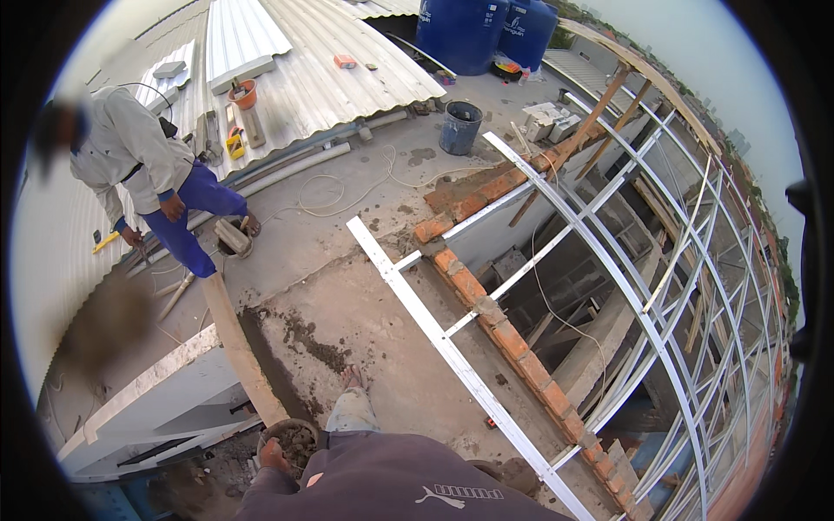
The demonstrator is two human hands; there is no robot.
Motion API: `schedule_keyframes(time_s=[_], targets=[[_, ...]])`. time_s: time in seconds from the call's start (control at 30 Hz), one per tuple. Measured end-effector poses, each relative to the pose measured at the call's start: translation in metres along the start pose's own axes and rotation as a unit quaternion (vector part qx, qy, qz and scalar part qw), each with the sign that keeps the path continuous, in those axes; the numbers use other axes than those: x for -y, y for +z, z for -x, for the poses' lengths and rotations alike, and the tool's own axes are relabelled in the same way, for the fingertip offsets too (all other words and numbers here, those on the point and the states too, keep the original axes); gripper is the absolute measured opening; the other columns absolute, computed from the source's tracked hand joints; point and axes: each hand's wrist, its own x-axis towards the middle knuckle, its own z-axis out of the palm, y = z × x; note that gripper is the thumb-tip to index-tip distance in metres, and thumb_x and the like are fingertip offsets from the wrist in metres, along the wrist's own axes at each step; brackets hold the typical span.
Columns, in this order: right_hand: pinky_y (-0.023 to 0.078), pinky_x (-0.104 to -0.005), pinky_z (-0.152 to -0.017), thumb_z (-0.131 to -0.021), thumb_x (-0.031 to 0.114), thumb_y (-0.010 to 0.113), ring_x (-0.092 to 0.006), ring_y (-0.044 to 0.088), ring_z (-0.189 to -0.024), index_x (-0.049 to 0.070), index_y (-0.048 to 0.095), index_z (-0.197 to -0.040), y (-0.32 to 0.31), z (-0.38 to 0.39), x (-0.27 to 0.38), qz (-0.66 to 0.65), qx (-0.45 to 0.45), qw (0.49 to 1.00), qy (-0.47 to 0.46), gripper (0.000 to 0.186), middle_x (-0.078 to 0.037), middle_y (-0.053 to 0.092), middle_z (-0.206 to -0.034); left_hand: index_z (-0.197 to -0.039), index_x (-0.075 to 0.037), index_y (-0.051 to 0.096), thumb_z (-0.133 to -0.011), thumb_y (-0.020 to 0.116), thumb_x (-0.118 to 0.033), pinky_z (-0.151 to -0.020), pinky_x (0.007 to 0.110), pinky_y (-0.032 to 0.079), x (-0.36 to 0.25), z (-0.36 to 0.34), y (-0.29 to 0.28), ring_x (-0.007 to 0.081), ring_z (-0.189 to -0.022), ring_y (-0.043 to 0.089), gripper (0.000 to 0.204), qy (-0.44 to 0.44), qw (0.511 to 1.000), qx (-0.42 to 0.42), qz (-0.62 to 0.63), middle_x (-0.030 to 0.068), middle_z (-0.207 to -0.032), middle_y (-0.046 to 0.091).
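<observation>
My left hand (272,454) is closed on the rim of a bucket (265,437) at the lower edge. Wet grey-brown mortar (300,443) fills the bucket, which hangs close to my left side. A wooden plank (239,352) runs from the bucket toward a co-worker. My right hand is out of sight, hidden by my dark shirt (408,478). Just past the shirt on the right, a round brown object (508,473) shows only in part. My bare foot (351,377) stands on the concrete near spilled mortar (317,347).
On the left, a co-worker (148,165) bends beside corrugated roofing (304,69). A low brick wall (512,339) and a white metal beam (452,356) border the opening under the metal roof frame (643,321). Farther off stand a dark bucket (460,128) and blue tanks (460,35).
</observation>
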Motion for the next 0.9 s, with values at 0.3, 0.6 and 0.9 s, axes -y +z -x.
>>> schedule_keyframes(time_s=[0.3,0.6,0.9], targets=[[0.05,-0.0466,-0.071,-0.092,0.02,0.062,-0.0283,0.062,-0.079,0.002,0.058,-0.124,0.101,0.159,0.151,0.0,0.136,0.967,-0.214,0.036,-0.014,0.064,-0.104,-0.117,-0.003,0.05,-0.102,0.05,-0.029,-0.063,0.047,0.035,-0.122,-0.046,-0.017,0.02,-0.062,0.038,0.03,-0.127,0.985,-0.12,-0.001,0.0061,-0.076,0.042],[0.05,-0.0407,-0.054,-0.088,0.012,0.065,-0.0258,0.058,-0.065,0.002,0.056,-0.114,0.259,0.367,0.378,-0.246,0.233,0.93,-0.141,0.029,-0.012,0.057,-0.092,-0.131,-0.001,0.048,-0.106,0.043,-0.029,-0.065,0.048,0.037,-0.26,-0.136,0.081,0.0205,-0.06,0.038,0.038,-0.16,0.979,-0.12,-0.029,0.0068,-0.076,0.043],[0.05,-0.0457,-0.074,-0.088,0.016,0.068,-0.0305,0.062,-0.089,-0.003,0.054,-0.124,0.385,0.564,0.608,-0.263,0.198,0.919,-0.216,0.043,-0.018,0.059,-0.116,-0.129,-0.001,0.051,-0.104,0.045,-0.032,-0.069,0.047,0.039,-0.468,-0.199,0.258,0.0223,-0.068,0.043,0.041,-0.088,0.991,-0.078,-0.06,0.0093,-0.083,0.047]])
